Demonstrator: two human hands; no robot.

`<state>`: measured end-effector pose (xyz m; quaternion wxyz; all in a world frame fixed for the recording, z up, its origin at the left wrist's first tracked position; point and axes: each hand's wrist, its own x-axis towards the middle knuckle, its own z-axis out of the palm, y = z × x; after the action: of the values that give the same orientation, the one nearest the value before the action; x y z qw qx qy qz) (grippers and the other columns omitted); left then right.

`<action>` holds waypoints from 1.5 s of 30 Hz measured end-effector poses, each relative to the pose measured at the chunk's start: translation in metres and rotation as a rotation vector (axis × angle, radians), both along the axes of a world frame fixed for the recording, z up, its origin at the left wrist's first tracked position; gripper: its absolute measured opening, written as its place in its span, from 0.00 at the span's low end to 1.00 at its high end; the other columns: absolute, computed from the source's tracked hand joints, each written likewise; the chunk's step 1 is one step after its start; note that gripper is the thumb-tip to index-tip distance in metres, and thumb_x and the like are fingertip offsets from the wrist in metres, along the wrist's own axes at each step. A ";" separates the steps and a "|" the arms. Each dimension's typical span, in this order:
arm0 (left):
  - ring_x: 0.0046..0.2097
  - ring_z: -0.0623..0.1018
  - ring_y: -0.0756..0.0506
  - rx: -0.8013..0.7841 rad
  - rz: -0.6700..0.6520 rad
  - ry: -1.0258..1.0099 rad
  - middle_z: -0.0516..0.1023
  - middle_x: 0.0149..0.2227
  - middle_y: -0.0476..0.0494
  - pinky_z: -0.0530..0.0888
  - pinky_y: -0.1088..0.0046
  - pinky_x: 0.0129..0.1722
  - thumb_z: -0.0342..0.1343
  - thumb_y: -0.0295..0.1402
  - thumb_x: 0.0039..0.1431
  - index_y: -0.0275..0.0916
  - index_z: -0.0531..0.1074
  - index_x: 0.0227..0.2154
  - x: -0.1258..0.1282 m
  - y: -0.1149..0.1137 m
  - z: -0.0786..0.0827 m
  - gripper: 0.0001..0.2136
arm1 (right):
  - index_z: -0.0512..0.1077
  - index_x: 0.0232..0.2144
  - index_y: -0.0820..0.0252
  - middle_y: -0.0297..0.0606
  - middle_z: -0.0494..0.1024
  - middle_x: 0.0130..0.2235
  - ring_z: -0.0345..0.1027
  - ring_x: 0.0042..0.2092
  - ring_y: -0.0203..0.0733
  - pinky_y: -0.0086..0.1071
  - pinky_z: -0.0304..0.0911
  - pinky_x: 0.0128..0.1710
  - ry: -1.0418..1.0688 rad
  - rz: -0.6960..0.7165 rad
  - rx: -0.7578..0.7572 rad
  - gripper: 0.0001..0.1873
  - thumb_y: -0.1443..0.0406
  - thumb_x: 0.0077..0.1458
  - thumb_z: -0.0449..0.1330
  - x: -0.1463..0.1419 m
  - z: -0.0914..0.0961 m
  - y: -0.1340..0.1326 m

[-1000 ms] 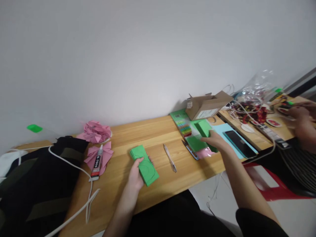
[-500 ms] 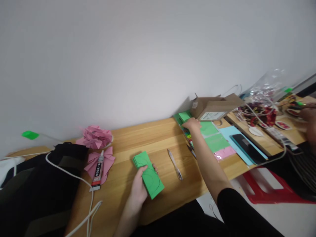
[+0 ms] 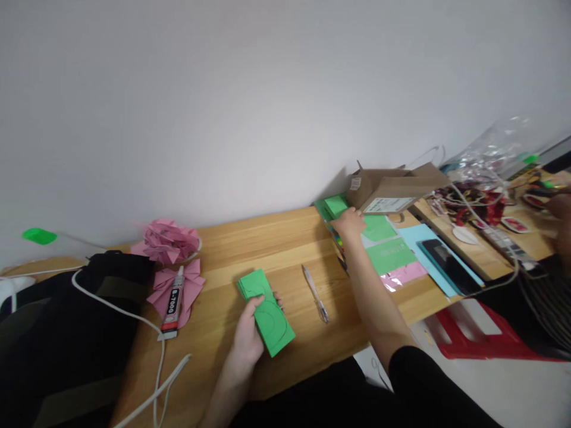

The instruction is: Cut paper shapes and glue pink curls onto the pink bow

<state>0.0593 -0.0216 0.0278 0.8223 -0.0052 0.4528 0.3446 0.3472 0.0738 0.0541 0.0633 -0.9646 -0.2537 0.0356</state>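
My left hand (image 3: 250, 333) is closed round a thick stack of green paper (image 3: 268, 315), thumb on top and fingertips showing at the far edge. Curved pencil-like lines are drawn on the top sheet. My right hand (image 3: 350, 223) is stretched forward over the green and pink paper packs (image 3: 392, 254), its fingers curled down at their left edge. What those fingers grip, if anything, is hidden; small coloured items peek out below the hand. A pen (image 3: 314, 293) lies on the table between my hands.
An open cardboard box (image 3: 388, 187) stands behind the packs. At the right are a phone (image 3: 446, 261) on blue paper and a co-worker's hand (image 3: 561, 208). A glue tube (image 3: 173, 303), folded pink paper flowers (image 3: 169, 242), a white cable (image 3: 163, 389) and a black bag (image 3: 75, 333) are at the left.
The view has shifted slightly. My left hand keeps hold of the green paper stack, and my right hand stays at the left edge of the packs with little visible movement.
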 end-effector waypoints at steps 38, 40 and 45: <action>0.27 0.79 0.47 0.021 -0.020 0.045 0.78 0.27 0.43 0.78 0.71 0.31 0.48 0.24 0.59 0.33 0.71 0.38 0.001 0.000 0.003 0.08 | 0.69 0.55 0.61 0.46 0.71 0.57 0.68 0.56 0.53 0.52 0.67 0.54 -0.024 0.106 0.054 0.21 0.59 0.63 0.62 0.002 -0.001 -0.009; 0.27 0.79 0.47 0.021 -0.020 0.046 0.78 0.27 0.42 0.78 0.71 0.31 0.48 0.23 0.59 0.32 0.71 0.38 0.001 0.001 0.004 0.08 | 0.69 0.55 0.61 0.46 0.71 0.57 0.68 0.56 0.53 0.52 0.67 0.54 -0.019 0.105 0.061 0.21 0.59 0.63 0.62 0.001 -0.001 -0.007; 0.26 0.79 0.47 0.018 -0.017 0.056 0.78 0.27 0.42 0.78 0.71 0.30 0.48 0.23 0.58 0.32 0.71 0.39 0.003 0.001 0.007 0.09 | 0.69 0.55 0.61 0.46 0.71 0.57 0.66 0.57 0.54 0.53 0.65 0.55 -0.016 0.096 0.098 0.21 0.58 0.62 0.62 -0.001 0.000 -0.010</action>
<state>0.0619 -0.0205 0.0344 0.8121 0.0156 0.4726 0.3419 0.3461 0.0637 0.0539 0.1067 -0.9473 -0.3015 0.0185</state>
